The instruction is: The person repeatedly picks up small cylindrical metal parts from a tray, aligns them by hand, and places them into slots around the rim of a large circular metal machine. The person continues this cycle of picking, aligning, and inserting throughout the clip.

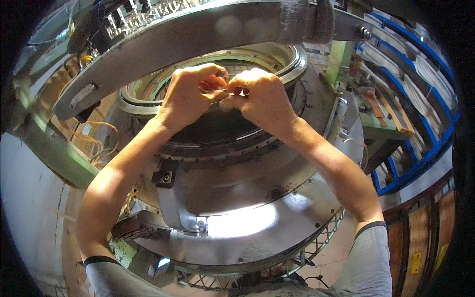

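My left hand [187, 95] and my right hand [262, 96] meet fingertip to fingertip above the round metal machine [217, 180]. Both are closed in a pinch, thumbs against curled fingers. Whatever lies between the fingertips is too small to make out. Behind and beneath them shows the machine's raised ring [295, 69], its middle partly covered by my hands. A dark curved band [208, 129] runs just below my wrists. Neither hand visibly touches the machine.
A thick metal beam [198, 37] crosses above my hands, with small metal parts [136, 21] along its top. A bracket [173, 198] rises from the near plate. Green posts [54, 148] stand left. Blue-framed racks [415, 84] and a green bench [378, 126] are right.
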### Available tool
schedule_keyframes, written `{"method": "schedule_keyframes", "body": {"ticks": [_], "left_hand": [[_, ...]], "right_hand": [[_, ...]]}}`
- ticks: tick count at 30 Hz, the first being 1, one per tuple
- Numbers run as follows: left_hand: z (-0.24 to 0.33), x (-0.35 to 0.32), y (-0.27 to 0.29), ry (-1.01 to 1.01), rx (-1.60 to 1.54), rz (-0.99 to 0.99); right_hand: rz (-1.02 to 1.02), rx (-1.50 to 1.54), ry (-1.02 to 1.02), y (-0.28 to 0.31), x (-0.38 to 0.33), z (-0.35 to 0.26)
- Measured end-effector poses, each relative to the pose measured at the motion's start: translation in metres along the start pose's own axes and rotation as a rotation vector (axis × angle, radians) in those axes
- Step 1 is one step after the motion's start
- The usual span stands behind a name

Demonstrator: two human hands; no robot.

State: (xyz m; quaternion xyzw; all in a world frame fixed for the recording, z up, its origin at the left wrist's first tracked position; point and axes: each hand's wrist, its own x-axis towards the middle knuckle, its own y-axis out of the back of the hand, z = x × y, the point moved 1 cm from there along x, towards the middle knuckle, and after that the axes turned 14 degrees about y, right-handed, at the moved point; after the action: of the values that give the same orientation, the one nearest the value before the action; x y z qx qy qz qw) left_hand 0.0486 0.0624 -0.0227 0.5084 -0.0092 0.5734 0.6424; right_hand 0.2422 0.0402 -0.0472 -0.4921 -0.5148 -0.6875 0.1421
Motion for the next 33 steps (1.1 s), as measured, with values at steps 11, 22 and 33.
{"method": "schedule_keyframes", "body": {"ticks": [11, 22, 33], "left_hand": [[-0.029, 0.0, 0.011, 0.233, -0.302, -0.245], [-0.028, 0.001, 0.017, 0.22, -0.184, -0.232], [-0.027, 0.004, 0.011, 0.204, -0.153, -0.234]], "right_hand": [[0.105, -0.064, 0.162, -0.011, -0.007, -0.002], [0.079, -0.077, 0.207, -0.015, -0.006, -0.002], [0.071, 0.044, 0.124, -0.01, -0.009, 0.005]]}}
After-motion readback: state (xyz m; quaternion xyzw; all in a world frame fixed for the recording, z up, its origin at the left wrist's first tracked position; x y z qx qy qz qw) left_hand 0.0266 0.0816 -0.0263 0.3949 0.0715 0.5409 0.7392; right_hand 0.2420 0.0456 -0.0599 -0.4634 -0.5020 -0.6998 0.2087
